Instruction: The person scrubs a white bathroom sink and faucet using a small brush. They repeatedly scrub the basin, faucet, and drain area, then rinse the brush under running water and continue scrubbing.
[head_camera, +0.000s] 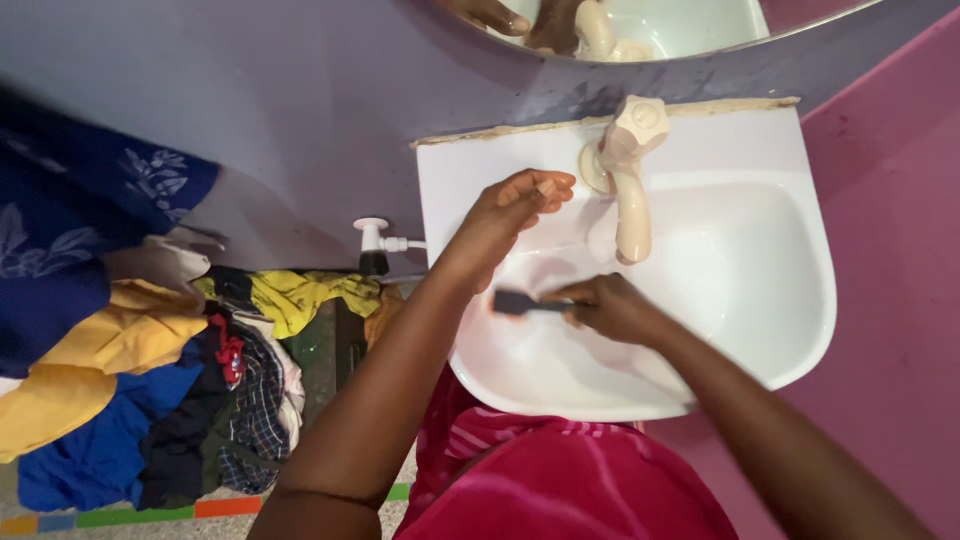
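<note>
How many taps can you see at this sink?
1: a cream plastic tap stands at the back rim of the white ceramic basin, its spout over the bowl. The mirror above only repeats it; none seem hidden.

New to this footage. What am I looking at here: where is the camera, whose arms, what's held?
There is no machine here: one camera sits on a person's head and looks down, so the two bare arms entering from the bottom are the wearer's own. They reach over a white ceramic wall-mounted washbasin with a cream plastic tap. The right hand holds a small dark brush by its handle, low inside the bowl. The left hand is curled near the basin's back ledge; whether it holds something small I cannot tell. At the top edge a mirror reflects the tap and hands. To the left, a heap of mixed coloured clothes lies on the floor against the purple wall.
</note>
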